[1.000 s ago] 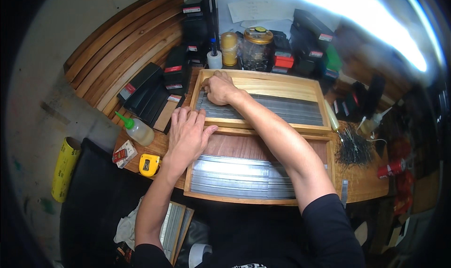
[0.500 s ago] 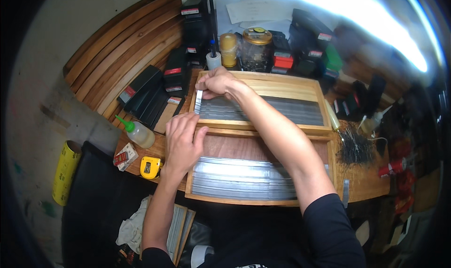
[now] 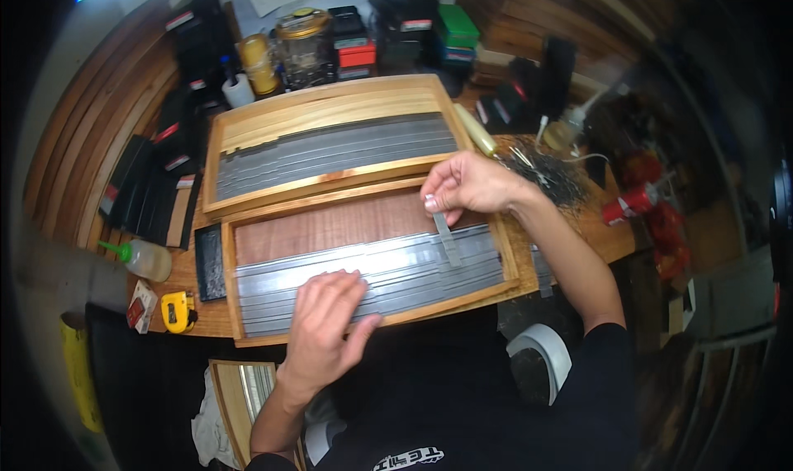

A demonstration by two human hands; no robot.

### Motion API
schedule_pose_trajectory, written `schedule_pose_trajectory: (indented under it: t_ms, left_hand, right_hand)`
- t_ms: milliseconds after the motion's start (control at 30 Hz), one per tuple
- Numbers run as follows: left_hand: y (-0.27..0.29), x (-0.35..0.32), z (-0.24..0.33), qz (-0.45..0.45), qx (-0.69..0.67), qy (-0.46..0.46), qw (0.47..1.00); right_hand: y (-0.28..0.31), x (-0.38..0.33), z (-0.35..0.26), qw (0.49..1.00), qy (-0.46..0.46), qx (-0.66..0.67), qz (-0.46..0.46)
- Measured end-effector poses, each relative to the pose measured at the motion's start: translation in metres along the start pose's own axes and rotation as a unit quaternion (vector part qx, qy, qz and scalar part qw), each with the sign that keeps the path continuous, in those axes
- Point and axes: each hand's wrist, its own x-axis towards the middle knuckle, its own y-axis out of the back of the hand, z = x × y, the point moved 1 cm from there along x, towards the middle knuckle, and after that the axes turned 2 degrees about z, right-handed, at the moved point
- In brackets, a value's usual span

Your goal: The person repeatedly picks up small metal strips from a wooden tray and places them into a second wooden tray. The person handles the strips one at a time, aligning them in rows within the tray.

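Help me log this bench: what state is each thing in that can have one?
Near shallow wooden tray: open, partly filled with flat grey metal strips.
Far shallow wooden tray: open, partly filled with darker metal strips.
Thin grey metal strip: pinched in right hand, slanting over near tray.
Bare left hand: loosely spread over near tray.
Clear round jar: gold lid on.
Translucent bottle: green nozzle fitted.

hands [image 3: 326, 314] [image 3: 475, 186]: 2 | benchtop wooden trays [image 3: 322, 223] [image 3: 330, 109]: 2 | held strip [image 3: 447, 241]: 1 | tape measure [image 3: 175, 312]: 1 | gold-lidded jar [image 3: 303, 52]: 1
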Motion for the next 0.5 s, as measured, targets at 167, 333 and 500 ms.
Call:
schedule_pose_trajectory:
  t_ms: [167, 333, 500]
  left_hand:
    - [-0.038, 0.024, 0.029, -0.101, -0.033, -0.088, 0.990]
    - [-0.059, 0.028, 0.045, -0.133, -0.027, -0.134, 0.982]
    - [-0.069, 0.035, 0.056, -0.188, 0.010, -0.116, 0.975]
  right_hand:
    - [-0.023, -0.024, 0.052, 0.996, -0.045, 0.072, 0.010]
    - [-0.041, -0.021, 0.062, 0.994, 0.001, 0.092, 0.052]
    - [-0.046, -0.026, 0.062, 0.991, 0.076, -0.023, 0.105]
